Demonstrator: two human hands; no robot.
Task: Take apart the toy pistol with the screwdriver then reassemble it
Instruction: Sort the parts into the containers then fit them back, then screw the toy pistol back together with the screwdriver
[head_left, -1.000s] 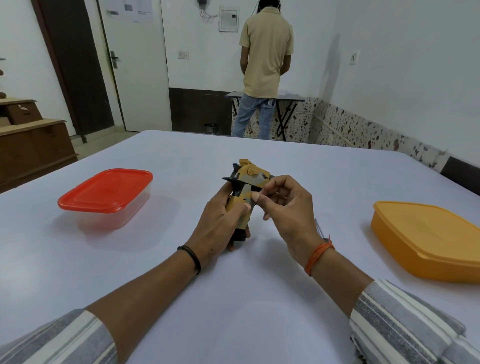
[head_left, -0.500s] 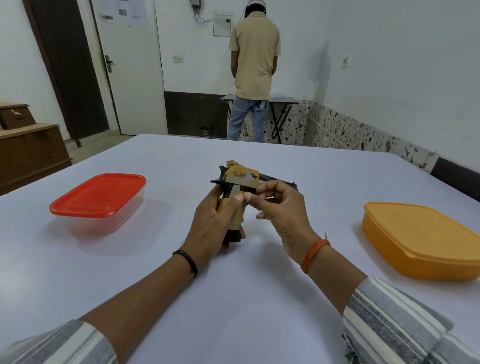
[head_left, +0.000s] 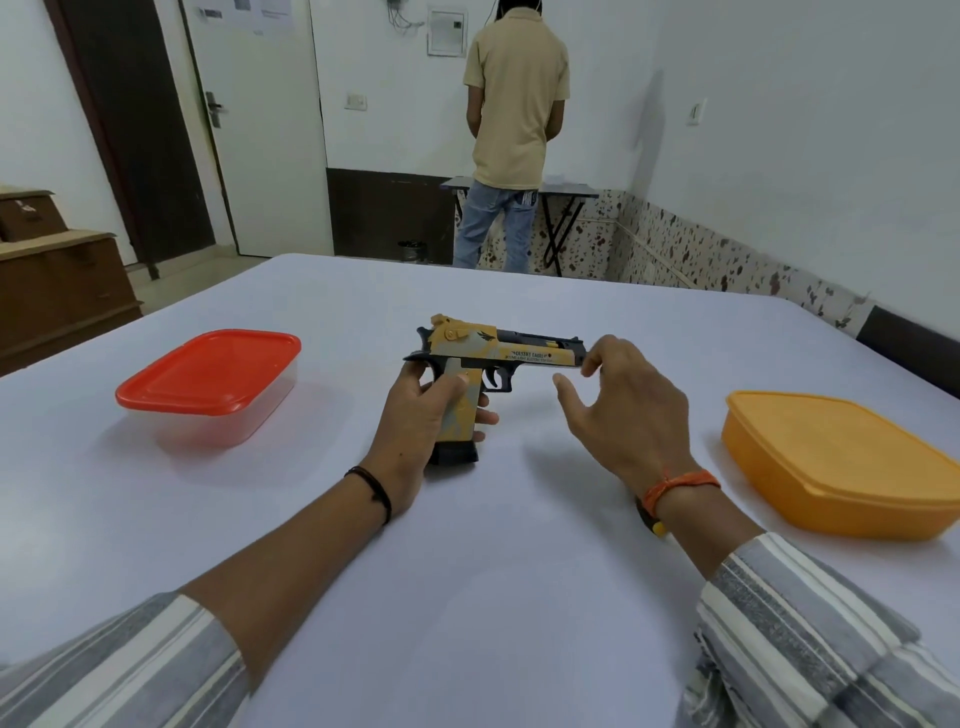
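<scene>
Where the striped sleeves end, both forearms reach out over the white worktop. The left hand has its fingers wrapped round the grip of the toy pistol, holding it upright with the black magazine base touching the worktop and the barrel pointing right. "DESERT EAGLE" is printed on the yellow slide; the smaller line beneath is too fine to read. The right hand has loosely curled, spread fingers, its fingertips touching the muzzle end. A red-lidded clear container sits to the left, an orange container to the right. Beyond, a person stands facing a small folding table; papers on the door are illegible.
</scene>
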